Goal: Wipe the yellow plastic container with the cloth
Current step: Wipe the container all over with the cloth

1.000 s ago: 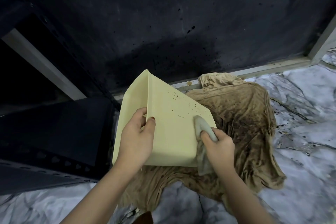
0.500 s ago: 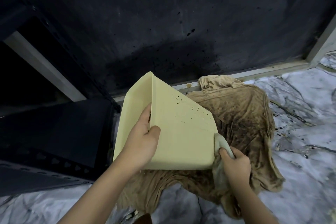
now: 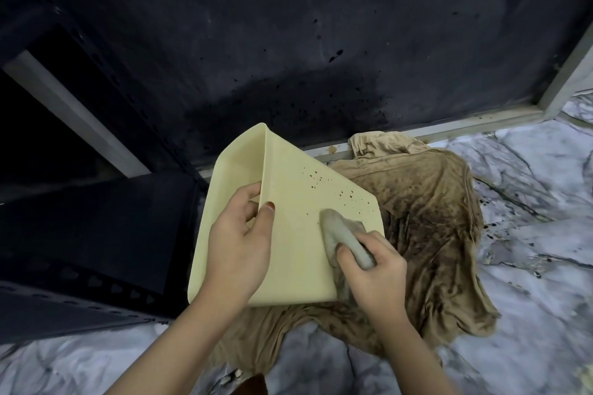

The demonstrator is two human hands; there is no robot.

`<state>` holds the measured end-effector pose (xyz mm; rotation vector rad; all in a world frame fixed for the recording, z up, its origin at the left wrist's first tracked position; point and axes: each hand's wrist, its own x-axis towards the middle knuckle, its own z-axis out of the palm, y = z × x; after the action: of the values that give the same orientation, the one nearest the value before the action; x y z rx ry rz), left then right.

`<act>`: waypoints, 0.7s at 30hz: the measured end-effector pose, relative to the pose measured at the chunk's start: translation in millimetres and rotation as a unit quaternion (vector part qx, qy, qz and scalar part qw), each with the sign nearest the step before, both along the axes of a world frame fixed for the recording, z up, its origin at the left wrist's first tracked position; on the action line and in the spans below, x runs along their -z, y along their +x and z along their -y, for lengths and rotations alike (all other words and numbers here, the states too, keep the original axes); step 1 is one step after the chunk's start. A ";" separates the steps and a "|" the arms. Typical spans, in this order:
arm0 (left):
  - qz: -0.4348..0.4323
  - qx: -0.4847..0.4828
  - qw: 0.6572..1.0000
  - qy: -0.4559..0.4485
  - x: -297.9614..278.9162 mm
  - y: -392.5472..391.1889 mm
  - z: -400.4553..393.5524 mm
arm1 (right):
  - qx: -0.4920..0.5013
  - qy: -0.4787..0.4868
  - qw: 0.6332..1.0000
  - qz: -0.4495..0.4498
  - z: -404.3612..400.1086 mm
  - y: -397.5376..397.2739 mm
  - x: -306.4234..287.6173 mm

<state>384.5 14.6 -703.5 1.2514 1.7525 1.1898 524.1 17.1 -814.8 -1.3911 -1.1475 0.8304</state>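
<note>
Right hand [image 3: 375, 269] presses bunched grey cloth [image 3: 340, 234] on smooth speckled yellow container [image 3: 301, 234].

We see a marbled grey-white floor [image 3: 529, 266] with dark specks. A stained brown cloth [image 3: 433, 218] lies spread on it, its far edge bunched against a pale sill [image 3: 449, 125] under the dark wall.

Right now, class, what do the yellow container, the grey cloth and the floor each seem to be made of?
Yellow container: looks like smooth matte plastic, with rounded moulded corners and thin, even walls. Grey cloth: soft woven fabric, bunched and creased in the right hand, possibly damp. Floor: marble-look veining in grey and white; real stone or printed sheet cannot be told, though its wrinkles hint at sheet.
</note>
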 end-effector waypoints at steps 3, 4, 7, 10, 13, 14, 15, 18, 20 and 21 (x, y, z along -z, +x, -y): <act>-0.002 0.007 1.000 0.011 0.6 1.6 2.0 | -0.029 0.076 0.997 0.003 -4.3 -15.5 -23.6; -0.004 0.009 1.000 0.008 1.8 1.7 2.5 | -0.038 0.082 0.996 0.007 -5.8 -19.8 -29.6; -0.006 0.016 1.000 -0.008 5.4 1.8 4.2 | -0.044 0.055 0.997 0.017 -9.9 -26.6 -36.3; -0.008 0.022 1.000 -0.012 6.4 1.3 4.3 | -0.032 -0.001 0.999 0.015 -15.6 -22.9 -31.7; -0.006 0.028 1.000 -0.012 5.1 2.1 4.2 | -0.012 -0.070 0.997 0.003 -27.9 -8.3 -24.0; -0.005 0.030 0.999 -0.012 4.7 2.6 4.2 | -0.005 -0.087 0.996 0.006 -31.7 -1.8 -19.7; -0.003 0.032 0.999 -0.012 4.4 3.2 4.1 | 0.002 -0.102 0.995 0.012 -35.1 4.8 -14.9; -0.003 0.031 0.999 -0.010 4.9 3.0 3.4 | 0.031 -0.157 0.987 0.024 -40.7 22.1 3.2; -0.008 0.027 1.000 -0.012 5.6 2.6 2.6 | 0.050 -0.189 0.981 0.020 -40.8 31.7 16.7; -0.010 0.025 1.000 -0.014 5.6 2.6 2.5 | 0.059 -0.199 0.978 0.019 -39.8 36.2 23.0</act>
<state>387.2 12.2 -709.1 1.2880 1.7348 1.1249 560.3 56.9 -837.8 -1.7925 -0.9482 0.9880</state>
